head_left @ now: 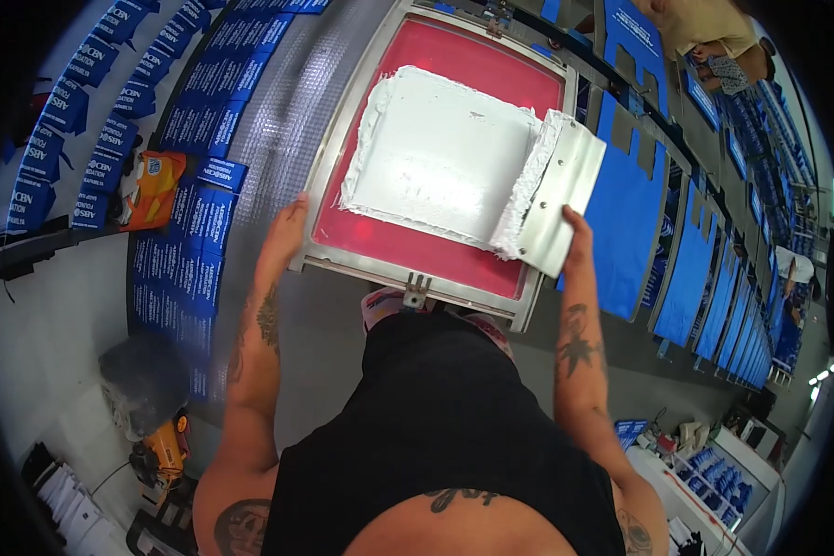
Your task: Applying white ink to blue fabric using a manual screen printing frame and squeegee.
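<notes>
A screen printing frame (322, 190) with a metal rim and a pink-red mesh lies in front of me, tilted. Thick white ink (440, 153) covers a large rectangle of the mesh, ridged along its borders. On the right side of the mesh rests a wide metal squeegee (565, 190), its inner edge caked with white ink. My right hand (579, 243) is closed on the squeegee's near right end. At the frame's left side, my left hand (289, 227) grips the rim near the lower corner, its fingers partly hidden.
Blue fabric pieces (625, 218) lie on a row of boards running off to the right. Printed blue pieces (199, 222) cover the left table, beside an orange bag (150, 190). A person (704, 37) stands at the far right. A white shelf (713, 491) is lower right.
</notes>
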Demonstrator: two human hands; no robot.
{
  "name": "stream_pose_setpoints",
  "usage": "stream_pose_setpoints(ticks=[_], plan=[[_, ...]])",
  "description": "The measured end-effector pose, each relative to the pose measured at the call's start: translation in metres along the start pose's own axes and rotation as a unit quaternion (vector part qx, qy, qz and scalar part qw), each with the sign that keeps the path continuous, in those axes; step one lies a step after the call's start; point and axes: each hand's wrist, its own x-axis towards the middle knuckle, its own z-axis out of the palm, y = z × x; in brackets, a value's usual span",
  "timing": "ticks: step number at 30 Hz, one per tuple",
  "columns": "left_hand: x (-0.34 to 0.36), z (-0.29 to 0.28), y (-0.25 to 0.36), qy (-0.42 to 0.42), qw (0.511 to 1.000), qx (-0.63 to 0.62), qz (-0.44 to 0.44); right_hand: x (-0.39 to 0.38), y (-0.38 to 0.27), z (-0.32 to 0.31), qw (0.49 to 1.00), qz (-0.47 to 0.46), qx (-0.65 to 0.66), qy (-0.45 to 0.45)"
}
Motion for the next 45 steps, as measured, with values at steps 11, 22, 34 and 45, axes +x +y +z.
stream_pose_setpoints(ticks=[11, 22, 34, 45], plan=[[-0.081, 0.195, 0.093, -0.004, 0.992, -0.075, 0.102, -0.008, -0.072, -0.249, 0.997, -0.051, 0.046, 0.027], [-0.154, 0.331, 0.177, -0.018, 0.997, -0.043, 0.055, -0.014, -0.112, -0.392, 0.994, -0.001, 0.104, -0.011], [-0.162, 0.327, 0.166, 0.024, 0.999, 0.013, 0.047, -0.011, -0.116, -0.376, 0.997, -0.040, 0.059, -0.024], [-0.147, 0.327, 0.152, -0.004, 0.997, 0.039, 0.059, 0.012, -0.103, -0.385, 0.996, -0.010, 0.071, -0.043]])
